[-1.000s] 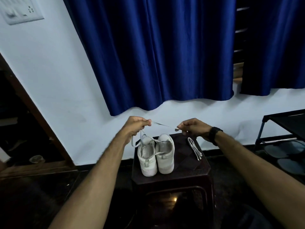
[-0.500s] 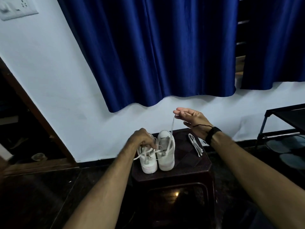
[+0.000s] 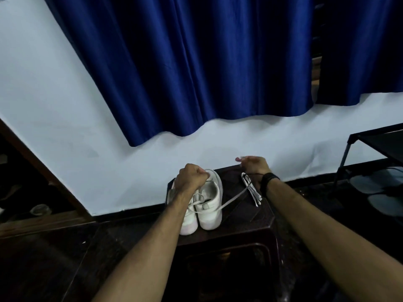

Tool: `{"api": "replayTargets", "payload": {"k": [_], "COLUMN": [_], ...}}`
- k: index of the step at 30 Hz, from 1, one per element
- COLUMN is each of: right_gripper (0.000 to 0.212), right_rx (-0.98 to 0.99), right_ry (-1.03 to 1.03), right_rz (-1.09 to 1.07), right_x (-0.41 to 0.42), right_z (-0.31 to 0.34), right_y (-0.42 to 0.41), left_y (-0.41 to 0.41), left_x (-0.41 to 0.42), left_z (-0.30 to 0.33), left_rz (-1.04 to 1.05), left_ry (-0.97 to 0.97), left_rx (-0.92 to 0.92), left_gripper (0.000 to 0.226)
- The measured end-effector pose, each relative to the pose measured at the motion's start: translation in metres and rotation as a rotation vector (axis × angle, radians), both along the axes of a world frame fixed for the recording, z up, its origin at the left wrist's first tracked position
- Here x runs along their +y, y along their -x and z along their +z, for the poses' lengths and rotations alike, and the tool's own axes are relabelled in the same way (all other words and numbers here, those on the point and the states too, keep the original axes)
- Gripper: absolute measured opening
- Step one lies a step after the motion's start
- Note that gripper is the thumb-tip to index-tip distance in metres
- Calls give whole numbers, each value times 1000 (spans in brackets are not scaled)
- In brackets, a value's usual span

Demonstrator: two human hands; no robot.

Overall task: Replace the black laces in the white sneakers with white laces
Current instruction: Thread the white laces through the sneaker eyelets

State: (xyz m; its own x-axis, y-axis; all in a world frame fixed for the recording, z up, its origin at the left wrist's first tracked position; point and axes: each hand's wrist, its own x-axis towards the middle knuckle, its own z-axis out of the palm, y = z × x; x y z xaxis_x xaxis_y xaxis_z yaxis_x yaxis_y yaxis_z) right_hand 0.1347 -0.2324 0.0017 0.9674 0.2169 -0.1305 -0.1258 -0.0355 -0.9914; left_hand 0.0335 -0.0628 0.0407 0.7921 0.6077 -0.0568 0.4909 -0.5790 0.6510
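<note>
Against a pale wall under a blue curtain (image 3: 196, 62), we are working over a dark stool (image 3: 244, 227) that is serving as our bench, probably because it is bringing the white sneakers (image 3: 209, 205) up within easy reach. The pair is standing side by side on its top, heels toward us. A dark shelf frame (image 3: 375, 147) is standing off to the right.

Our left hand (image 3: 189, 179) is curling into a fist at the far end of the sneakers, over the left one; it seems to be steadying the shoe or gripping a lace end there, though we cannot tell which, since the fingers are hiding whatever they are closing on. A white lace (image 3: 233, 200) is running from the right sneaker's eyelets diagonally out to the right, toward our right hand (image 3: 253, 168). That hand is bending at the wrist with fingers curled; we judge it is drawing the lace taut, but the pinch itself is too blurred to confirm.

A folded spare lace bundle (image 3: 253, 190) is lying on the stool just beside the right wrist, presumably waiting for the other shoe.

No black lace is showing, so we are judging the swap well along.
</note>
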Motion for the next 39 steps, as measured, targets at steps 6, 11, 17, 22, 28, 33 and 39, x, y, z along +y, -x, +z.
{"api": "replayTargets", "payload": {"k": [6,11,17,22,28,33,39], "right_gripper": [16,14,20,17,12,16,16], "right_rx": [-184,-219,-451,-518,-554,-587,-642], "right_ry": [464,571,680,678,652,741,823], "right_rz": [35,13,160,238,250,278,338], "right_x": [26,46,50,52,58,59,56], "right_z": [-38,-59,-75,-85,-84,-81,-74], "right_y": [-2,-11,-24,-33,-32,-33,-34], "left_y": [-42,-64,-63,-64,-62,-60,-58], "left_x": [4,16,21,22,21,20,16], "left_z": [-30,-58,-71,-75,-73,-73,-68], "left_rz": [-19,8,83,87,67,76,84], "left_ry": [9,238,696,740,735,697,717], "left_rx": [152,127,-18,-41,-54,-65,-79], "left_gripper": [36,12,19,25,26,24,24]}}
